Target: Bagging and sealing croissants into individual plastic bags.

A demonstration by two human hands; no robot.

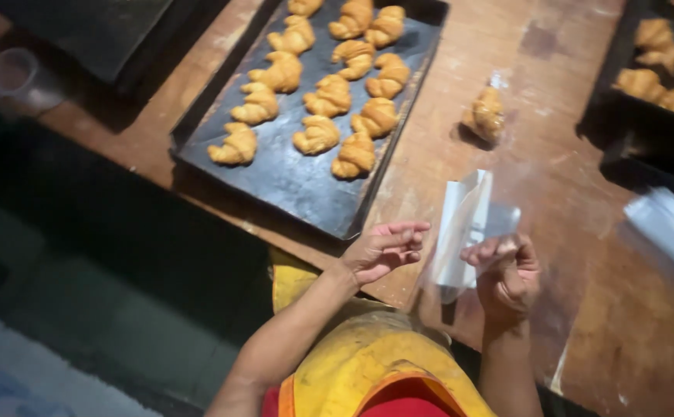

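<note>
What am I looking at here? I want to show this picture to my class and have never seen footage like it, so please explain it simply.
There is no machine: this is one picture from a camera worn on a person's head, looking down at their own bare hands over a wooden table. The right hand pinches a clear plastic bag. The left hand is open beside it, holding nothing. On the table lies a dark tray with rows of baked croissants. One croissant already in a bag lies alone to the right. A second tray of croissants shows at the top right corner.
</note>
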